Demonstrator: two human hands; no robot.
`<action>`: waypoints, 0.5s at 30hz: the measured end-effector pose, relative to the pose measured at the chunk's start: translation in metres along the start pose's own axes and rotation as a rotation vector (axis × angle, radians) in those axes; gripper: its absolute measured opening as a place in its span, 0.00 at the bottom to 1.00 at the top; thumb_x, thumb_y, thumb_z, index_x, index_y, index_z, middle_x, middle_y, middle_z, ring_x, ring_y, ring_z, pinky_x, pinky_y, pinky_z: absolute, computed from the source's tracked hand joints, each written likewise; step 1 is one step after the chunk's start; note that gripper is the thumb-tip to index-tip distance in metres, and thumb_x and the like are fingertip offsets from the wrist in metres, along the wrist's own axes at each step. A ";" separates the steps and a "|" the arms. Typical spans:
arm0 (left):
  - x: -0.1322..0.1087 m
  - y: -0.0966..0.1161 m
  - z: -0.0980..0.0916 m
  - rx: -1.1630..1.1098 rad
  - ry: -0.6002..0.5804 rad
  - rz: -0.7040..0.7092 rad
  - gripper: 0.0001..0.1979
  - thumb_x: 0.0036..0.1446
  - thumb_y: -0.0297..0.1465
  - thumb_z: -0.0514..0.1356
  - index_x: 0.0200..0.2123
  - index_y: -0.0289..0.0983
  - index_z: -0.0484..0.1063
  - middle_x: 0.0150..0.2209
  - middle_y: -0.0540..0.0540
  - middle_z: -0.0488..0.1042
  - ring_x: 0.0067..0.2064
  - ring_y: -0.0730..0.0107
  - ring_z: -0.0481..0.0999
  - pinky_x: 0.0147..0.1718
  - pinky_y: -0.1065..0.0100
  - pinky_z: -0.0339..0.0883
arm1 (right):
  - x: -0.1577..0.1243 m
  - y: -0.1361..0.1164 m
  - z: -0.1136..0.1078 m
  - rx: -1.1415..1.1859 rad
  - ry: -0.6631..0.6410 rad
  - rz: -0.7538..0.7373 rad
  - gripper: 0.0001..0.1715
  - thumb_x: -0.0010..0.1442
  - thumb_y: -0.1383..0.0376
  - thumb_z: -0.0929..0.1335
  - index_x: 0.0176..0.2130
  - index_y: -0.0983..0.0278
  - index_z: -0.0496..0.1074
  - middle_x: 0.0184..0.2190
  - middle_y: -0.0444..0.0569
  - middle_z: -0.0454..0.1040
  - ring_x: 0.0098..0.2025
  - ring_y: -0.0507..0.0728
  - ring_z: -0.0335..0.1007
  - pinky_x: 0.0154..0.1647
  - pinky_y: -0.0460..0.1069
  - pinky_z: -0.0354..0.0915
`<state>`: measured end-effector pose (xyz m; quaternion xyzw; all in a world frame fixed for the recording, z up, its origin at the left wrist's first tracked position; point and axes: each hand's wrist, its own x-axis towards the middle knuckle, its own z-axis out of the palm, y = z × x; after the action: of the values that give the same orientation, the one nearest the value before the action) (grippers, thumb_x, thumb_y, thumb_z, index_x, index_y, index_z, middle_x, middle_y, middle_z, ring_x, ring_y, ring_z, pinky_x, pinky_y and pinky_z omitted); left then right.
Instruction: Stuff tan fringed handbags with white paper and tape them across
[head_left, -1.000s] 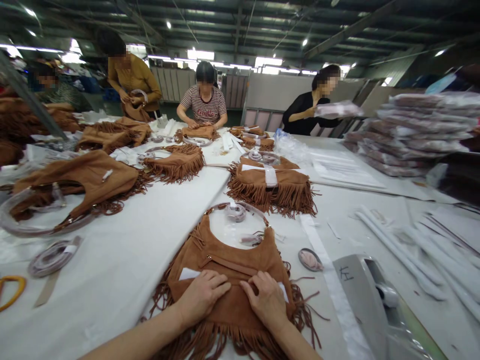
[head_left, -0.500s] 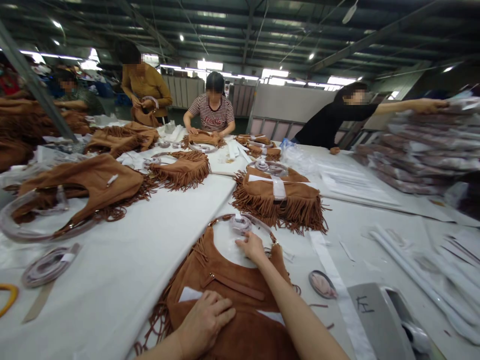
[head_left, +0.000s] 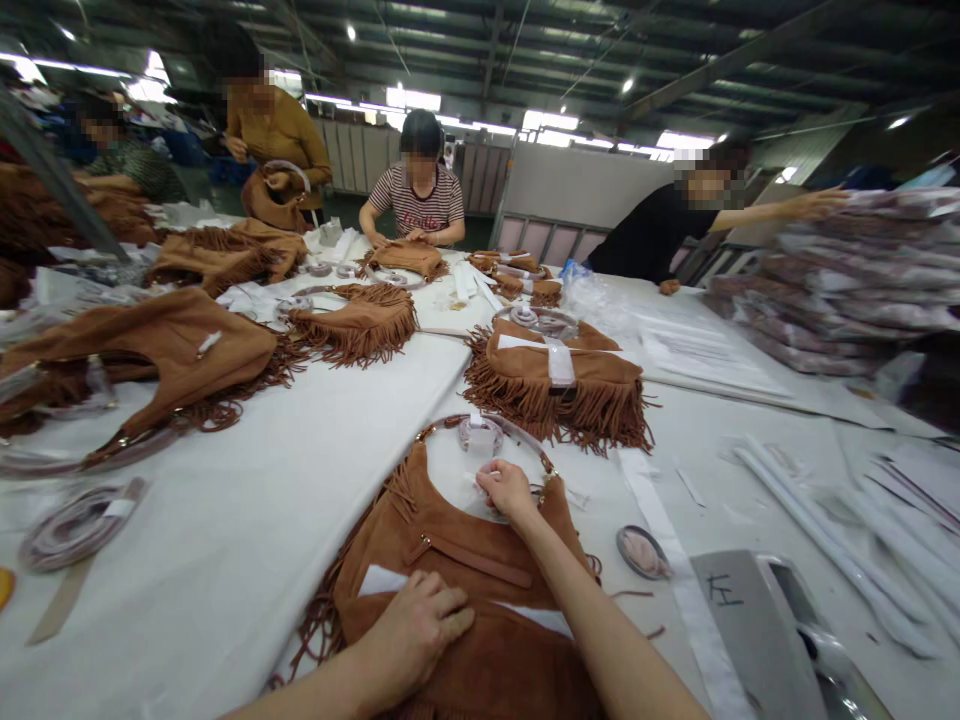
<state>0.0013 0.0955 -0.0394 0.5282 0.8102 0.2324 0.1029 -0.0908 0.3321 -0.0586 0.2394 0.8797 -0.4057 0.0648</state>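
Note:
A brown suede fringed bag [head_left: 450, 560] lies on the white table right in front of me. My left hand [head_left: 416, 630] rests flat on the bag's folded lower part, fingers together and stretched out. My right hand [head_left: 508, 487] reaches to the bag's top opening and pinches a small plastic-wrapped piece [head_left: 484, 473] inside the curved handle. A wrapped coil [head_left: 480, 435] lies just beyond it under the handle [head_left: 517, 432].
More fringed bags lie across the table [head_left: 300, 470], one tied with white paper [head_left: 559, 385]. A tape dispenser [head_left: 780, 640] stands near right, white strips [head_left: 817, 520] beside it. Wrapped bags are stacked far right [head_left: 847, 270]. Other workers stand at the far side.
My right hand left the folded bag and reached forward to the handle opening, then drew back slightly onto the wrapped piece. A worker at the far right stretched an arm to the stack.

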 end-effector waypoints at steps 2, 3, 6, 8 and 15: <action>0.002 0.000 -0.005 -0.007 -0.044 0.003 0.12 0.65 0.30 0.49 0.49 0.43 0.67 0.46 0.47 0.73 0.42 0.63 0.64 0.42 0.59 0.57 | -0.001 0.005 -0.004 0.010 -0.002 0.040 0.11 0.62 0.60 0.65 0.37 0.67 0.70 0.22 0.39 0.71 0.19 0.47 0.64 0.22 0.44 0.63; 0.003 0.000 -0.008 -0.010 -0.061 0.008 0.12 0.65 0.29 0.48 0.48 0.43 0.67 0.45 0.47 0.73 0.41 0.63 0.65 0.41 0.59 0.57 | 0.000 0.008 -0.007 0.008 0.004 0.054 0.12 0.62 0.60 0.66 0.36 0.67 0.70 0.22 0.39 0.70 0.19 0.47 0.64 0.22 0.45 0.63; 0.005 -0.002 -0.012 -0.025 -0.086 0.025 0.12 0.65 0.29 0.48 0.48 0.43 0.68 0.45 0.47 0.74 0.41 0.63 0.65 0.41 0.59 0.57 | 0.005 0.014 -0.015 -0.010 0.032 0.070 0.14 0.61 0.58 0.67 0.31 0.67 0.70 0.21 0.39 0.69 0.21 0.47 0.64 0.25 0.45 0.65; 0.005 -0.004 -0.013 -0.040 -0.082 0.029 0.13 0.65 0.29 0.48 0.48 0.43 0.68 0.46 0.48 0.74 0.42 0.63 0.65 0.42 0.60 0.57 | 0.010 0.015 -0.017 -0.015 0.043 0.065 0.15 0.60 0.58 0.68 0.30 0.67 0.70 0.21 0.39 0.69 0.22 0.48 0.64 0.27 0.46 0.65; 0.004 -0.012 -0.007 -0.092 -0.063 0.053 0.14 0.65 0.29 0.48 0.50 0.44 0.67 0.48 0.50 0.74 0.42 0.63 0.65 0.43 0.60 0.58 | 0.028 0.003 -0.013 0.040 0.077 0.067 0.17 0.60 0.57 0.68 0.27 0.67 0.69 0.19 0.37 0.66 0.20 0.46 0.61 0.23 0.44 0.63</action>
<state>-0.0128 0.0935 -0.0384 0.5511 0.7809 0.2551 0.1464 -0.1126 0.3537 -0.0607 0.2853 0.8648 -0.4113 0.0395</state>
